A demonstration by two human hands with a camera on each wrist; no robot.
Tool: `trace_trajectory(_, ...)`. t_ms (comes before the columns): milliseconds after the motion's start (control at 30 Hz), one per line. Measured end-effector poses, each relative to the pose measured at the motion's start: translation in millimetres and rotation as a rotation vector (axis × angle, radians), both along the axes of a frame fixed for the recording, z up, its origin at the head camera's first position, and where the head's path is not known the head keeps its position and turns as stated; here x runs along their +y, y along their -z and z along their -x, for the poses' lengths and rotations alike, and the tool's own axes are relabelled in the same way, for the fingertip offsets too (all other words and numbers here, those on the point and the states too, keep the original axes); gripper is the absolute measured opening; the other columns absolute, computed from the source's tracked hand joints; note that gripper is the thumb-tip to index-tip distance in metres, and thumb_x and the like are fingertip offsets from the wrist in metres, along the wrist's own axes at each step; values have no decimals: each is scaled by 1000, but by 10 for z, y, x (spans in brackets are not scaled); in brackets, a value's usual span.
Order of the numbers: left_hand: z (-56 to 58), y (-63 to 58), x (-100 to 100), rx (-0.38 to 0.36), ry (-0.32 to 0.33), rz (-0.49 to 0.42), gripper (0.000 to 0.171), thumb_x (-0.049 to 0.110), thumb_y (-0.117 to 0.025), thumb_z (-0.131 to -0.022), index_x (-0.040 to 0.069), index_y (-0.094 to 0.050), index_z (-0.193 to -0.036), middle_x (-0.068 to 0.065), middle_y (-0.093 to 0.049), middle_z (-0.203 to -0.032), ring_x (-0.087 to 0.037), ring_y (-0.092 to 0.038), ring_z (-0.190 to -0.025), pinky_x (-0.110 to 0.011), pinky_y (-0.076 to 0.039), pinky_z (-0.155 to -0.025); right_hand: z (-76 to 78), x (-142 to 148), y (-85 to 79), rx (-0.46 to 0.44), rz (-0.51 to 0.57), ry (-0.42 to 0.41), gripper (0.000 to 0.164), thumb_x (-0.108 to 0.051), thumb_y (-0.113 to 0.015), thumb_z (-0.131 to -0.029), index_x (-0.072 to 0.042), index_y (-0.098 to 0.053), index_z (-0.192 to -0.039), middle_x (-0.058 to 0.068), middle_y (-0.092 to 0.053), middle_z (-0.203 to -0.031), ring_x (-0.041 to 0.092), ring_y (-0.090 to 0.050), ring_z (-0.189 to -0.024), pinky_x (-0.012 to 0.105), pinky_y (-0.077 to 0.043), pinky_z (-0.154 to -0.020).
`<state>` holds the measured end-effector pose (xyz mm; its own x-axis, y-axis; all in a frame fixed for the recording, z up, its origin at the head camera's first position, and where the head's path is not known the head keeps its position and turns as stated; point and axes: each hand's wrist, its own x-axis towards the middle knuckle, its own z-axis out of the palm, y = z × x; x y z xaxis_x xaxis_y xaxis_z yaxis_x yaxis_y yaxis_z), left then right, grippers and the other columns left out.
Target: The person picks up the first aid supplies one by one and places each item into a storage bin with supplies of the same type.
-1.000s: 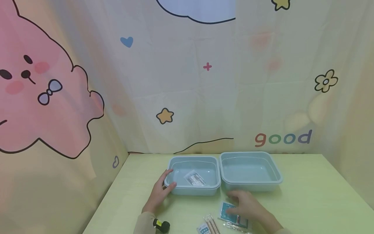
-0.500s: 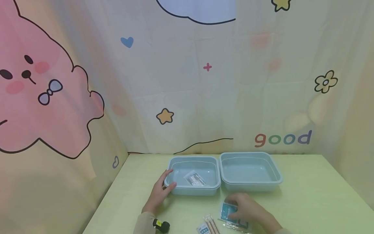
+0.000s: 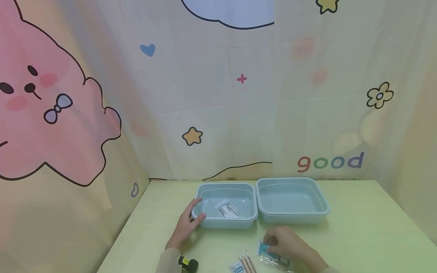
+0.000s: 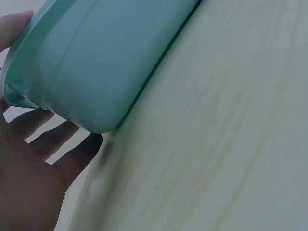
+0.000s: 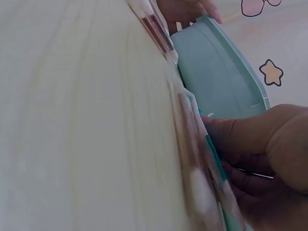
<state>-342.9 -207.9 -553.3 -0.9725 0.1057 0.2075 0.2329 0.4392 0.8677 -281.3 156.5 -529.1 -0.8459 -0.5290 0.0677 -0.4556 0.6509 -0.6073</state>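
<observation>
Picking up seems under way: right of and nearer than the smaller pale-blue rectangular plastic tray, which the left hand grips, the right hand, grip narrow, apparently pinches a flat teal plastic packet; lifting calls for a firm pinch.

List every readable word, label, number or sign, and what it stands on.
"good": multicoloured letters on pale fabric backdrop.
"+": pink sign, same backdrop.
Too small to read: clear rectangular packet, blue-and-white packet label, teal plastic packet, yellow label on black wrist device.
</observation>
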Motion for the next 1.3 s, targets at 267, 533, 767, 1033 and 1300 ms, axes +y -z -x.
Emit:
trace_trajectory(267, 4, 19, -16, -1, 2, -4, 58, 35, -64, -94, 30, -41, -147, -12, -23, -161, -41, -29, -144, -62, -33, -110, 10, 3, 30, 59, 51, 22, 6, -14, -72, -84, -19, -75, -87, -9, -72, -80, 2, -64, -73, 21, -55, -66)
trace_trajectory(533, 4, 19, -21, 3, 5, -1, 58, 35, -63, -94, 28, -41, -147, -14, -23, -161, -43, -28, -144, -63, -33, -110, 2, 7, -39, 1, 151, 10, 9, -9, -68, -86, -15, -74, -89, -7, -72, -82, 1, -63, -68, 19, -54, -59)
trace_trajectory(767, -11, 18, -18, -14, 3, -8, 58, 36, -64, -94, 31, -41, -147, -12, -22, -161, -42, -28, -144, -62, -32, -111, -28, 0, -122, 3, 185, -19, 8, -10, -68, -88, -16, -74, -89, -8, -72, -82, 0, -64, -70, 19, -55, -60)
trace_trajectory(1033, -3, 0, -15, -4, 3, -4, 58, 35, -63, -94, 29, -41, -147, -13, -23, -161, -42, -29, -144, -63, -32, -111, -30, -3, -183, -5, 217, -24, 8, -12, -67, -90, -15, -74, -90, -7, -73, -83, 0, -64, -68, 20, -55, -59)
trace_trajectory(1300, 0, -6, -4, 1, 14, -3, 58, 35, -63, -94, 28, -40, -148, -14, -22, -161, -43, -28, -144, -63, -33, -110, -20, 2, -262, 72, 185, 17, 8, -18, -67, -91, -18, -74, -93, -9, -72, -88, 1, -64, -78, 20, -55, -68)
